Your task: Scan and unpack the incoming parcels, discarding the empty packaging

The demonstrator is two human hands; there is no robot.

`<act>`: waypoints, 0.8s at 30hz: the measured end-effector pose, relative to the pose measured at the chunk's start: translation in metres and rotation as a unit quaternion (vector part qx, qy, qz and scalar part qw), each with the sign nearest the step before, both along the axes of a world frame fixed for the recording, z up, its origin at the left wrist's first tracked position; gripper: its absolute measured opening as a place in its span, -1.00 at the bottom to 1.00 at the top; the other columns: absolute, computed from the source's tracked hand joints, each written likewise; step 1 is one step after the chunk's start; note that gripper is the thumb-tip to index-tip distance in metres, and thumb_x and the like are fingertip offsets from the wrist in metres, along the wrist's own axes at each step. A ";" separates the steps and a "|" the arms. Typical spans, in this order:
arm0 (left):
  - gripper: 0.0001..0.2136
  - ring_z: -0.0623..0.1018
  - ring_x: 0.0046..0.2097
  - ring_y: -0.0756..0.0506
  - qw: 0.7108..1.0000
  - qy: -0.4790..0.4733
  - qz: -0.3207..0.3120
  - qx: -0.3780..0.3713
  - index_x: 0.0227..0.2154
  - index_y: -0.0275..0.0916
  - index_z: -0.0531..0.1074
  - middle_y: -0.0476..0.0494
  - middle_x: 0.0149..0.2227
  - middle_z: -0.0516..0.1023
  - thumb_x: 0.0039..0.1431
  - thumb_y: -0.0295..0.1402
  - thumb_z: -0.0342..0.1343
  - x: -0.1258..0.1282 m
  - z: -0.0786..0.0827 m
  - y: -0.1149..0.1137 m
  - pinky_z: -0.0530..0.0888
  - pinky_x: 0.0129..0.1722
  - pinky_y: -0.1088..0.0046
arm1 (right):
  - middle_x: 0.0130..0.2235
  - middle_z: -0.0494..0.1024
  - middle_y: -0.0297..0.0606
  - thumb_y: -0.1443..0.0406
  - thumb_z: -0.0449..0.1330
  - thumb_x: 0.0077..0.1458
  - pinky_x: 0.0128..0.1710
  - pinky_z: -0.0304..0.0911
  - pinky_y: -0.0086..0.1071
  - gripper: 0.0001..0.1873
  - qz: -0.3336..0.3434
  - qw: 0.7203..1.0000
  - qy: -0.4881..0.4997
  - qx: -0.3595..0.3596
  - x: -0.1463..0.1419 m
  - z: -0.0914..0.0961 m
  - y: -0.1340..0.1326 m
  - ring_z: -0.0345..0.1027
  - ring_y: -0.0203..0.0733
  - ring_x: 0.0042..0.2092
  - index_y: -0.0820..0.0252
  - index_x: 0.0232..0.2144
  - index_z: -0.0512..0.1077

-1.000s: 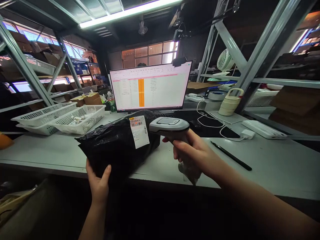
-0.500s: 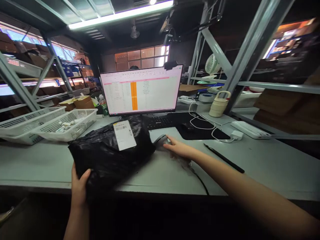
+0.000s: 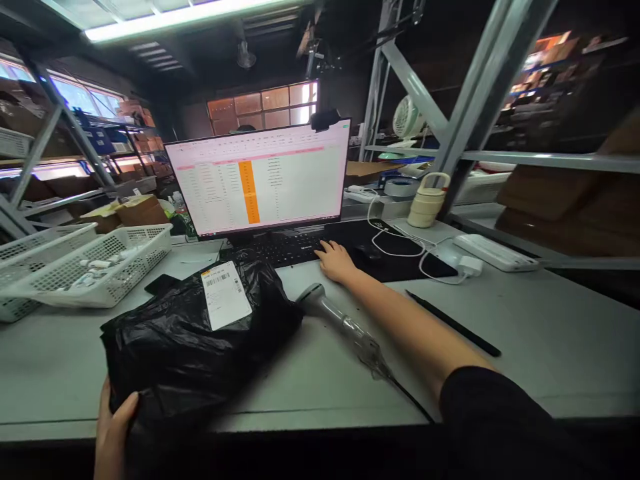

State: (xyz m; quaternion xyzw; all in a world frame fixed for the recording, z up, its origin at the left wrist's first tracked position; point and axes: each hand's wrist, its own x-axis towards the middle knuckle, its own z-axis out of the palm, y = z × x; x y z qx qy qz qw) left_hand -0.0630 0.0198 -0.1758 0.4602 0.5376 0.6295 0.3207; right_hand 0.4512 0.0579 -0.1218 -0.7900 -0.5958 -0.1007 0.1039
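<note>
A black plastic parcel [image 3: 190,347] with a white barcode label [image 3: 225,303] lies on the grey table [image 3: 550,333] near its front edge. My left hand [image 3: 113,430] grips the parcel's near left corner, thumb on top. A grey handheld barcode scanner [image 3: 340,320] lies on the table just right of the parcel, its cable trailing toward me. My right hand [image 3: 336,260] reaches past it and rests on the black keyboard [image 3: 285,248], fingers spread over the keys. Behind the keyboard stands a monitor [image 3: 260,179] showing a spreadsheet with an orange column.
White mesh baskets [image 3: 95,267] holding small items sit at the left. A black pen [image 3: 453,323], a white charger with cable [image 3: 463,261], a black mouse pad [image 3: 395,250] and a cream lidded container [image 3: 425,200] lie to the right. Grey metal shelving [image 3: 460,87] rises behind.
My right hand set the scanner down on the table beside the parcel and moved forward onto the keyboard. My left hand kept its hold on the parcel.
</note>
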 end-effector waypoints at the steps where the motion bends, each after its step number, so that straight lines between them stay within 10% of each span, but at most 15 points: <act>1: -0.39 0.48 0.18 -0.34 1.000 -0.007 0.009 -0.019 0.22 0.00 0.35 -0.05 -0.01 0.56 0.04 -0.12 0.15 0.003 0.002 -0.003 0.30 0.34 0.07 | 0.39 0.15 0.04 0.37 0.06 0.19 0.33 -0.07 0.10 -0.47 -0.001 1.000 -0.011 0.005 0.001 -0.002 0.003 -0.05 0.29 0.37 0.33 0.20 0.42; 16: -0.35 0.33 0.30 -0.37 1.000 -0.025 -0.011 0.000 0.24 -0.15 0.32 -0.14 0.09 0.50 0.02 -0.21 0.18 0.010 0.025 -0.010 0.17 0.39 0.04 | 0.34 0.24 0.05 0.30 -0.07 0.27 0.32 0.04 0.00 -0.46 0.005 0.996 -0.044 0.074 -0.005 0.009 0.025 0.10 0.16 0.33 0.39 0.22 0.35; 24: -0.34 0.43 0.24 -0.30 0.997 -0.046 -0.048 0.026 0.34 -0.05 0.19 -0.09 0.18 0.45 0.15 -0.22 0.14 0.008 0.021 -0.020 0.36 0.30 0.12 | 0.24 0.37 0.17 0.30 0.04 0.20 0.26 0.17 -0.05 -0.34 -0.021 0.998 -0.041 -0.035 0.037 0.025 -0.098 0.29 0.22 0.23 0.53 0.30 0.22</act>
